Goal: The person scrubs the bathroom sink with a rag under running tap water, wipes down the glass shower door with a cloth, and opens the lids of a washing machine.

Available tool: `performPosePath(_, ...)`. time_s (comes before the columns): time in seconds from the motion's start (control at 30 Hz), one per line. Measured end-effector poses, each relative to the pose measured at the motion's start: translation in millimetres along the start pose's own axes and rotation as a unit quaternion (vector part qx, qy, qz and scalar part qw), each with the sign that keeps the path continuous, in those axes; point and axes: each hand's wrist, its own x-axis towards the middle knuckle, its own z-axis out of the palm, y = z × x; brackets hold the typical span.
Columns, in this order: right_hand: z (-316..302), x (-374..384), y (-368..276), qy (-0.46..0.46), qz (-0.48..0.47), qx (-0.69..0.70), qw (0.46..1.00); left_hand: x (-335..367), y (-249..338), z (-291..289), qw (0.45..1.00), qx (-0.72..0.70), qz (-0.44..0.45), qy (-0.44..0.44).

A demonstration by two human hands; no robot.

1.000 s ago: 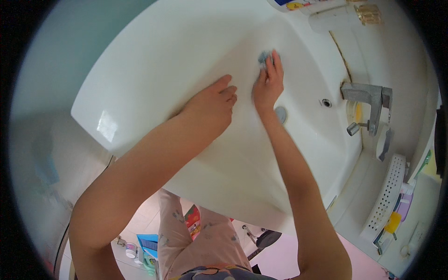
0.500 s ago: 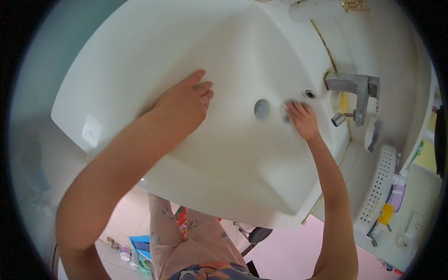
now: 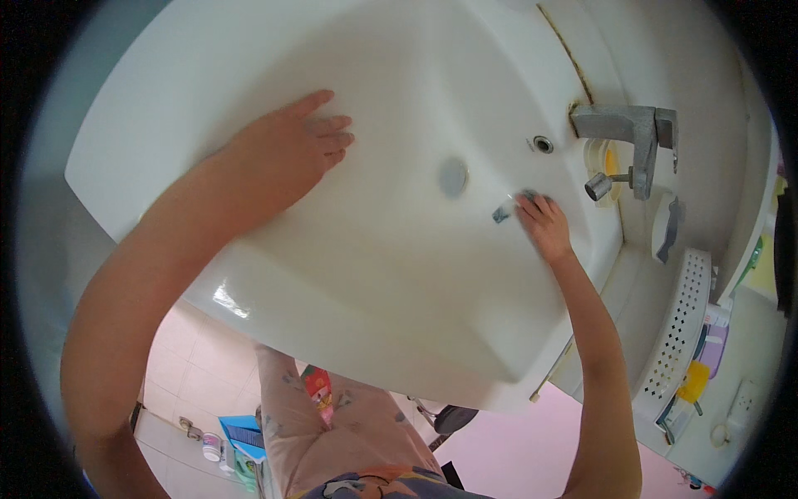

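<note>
At the far left, the left hand lies flat and open on the inner wall of the white sink, palm down with fingers stretched toward the right, gripping nothing; its forearm comes in from the lower left and crosses the near rim. To the right of that hand, in the bottom of the basin, sits the round drain, well apart from the left fingertips. Just right of the drain and slightly nearer, a small grey-blue scrubbing pad is pressed against the basin, mostly hidden under the fingers that press on it. The right hand is curled over that pad, fingers bent down onto it and pinning it to the sink surface, with the forearm running down toward the lower right edge. Farther away and a little right of this hand, a small round overflow hole shows in the basin's wall. Right of that, a metal faucet stands on the sink's rim, its spout reaching over the basin above the right hand without touching it. At the far right, beside the sink, stands a white perforated basket with some colourful items just beyond it, too small to identify.
</note>
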Motion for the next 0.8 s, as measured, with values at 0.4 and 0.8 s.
performPosePath(0.4,20.0,77.3,-65.5,0.08,0.252,0.207,0.942,10.4,-4.9,11.9,1.0,-0.015,0.013,0.012)
performPosePath(0.8,28.0,127.7,-120.1,0.211,0.452,0.359,0.789,10.8,-1.9,-8.2,1.0,-0.009,0.009,0.0)
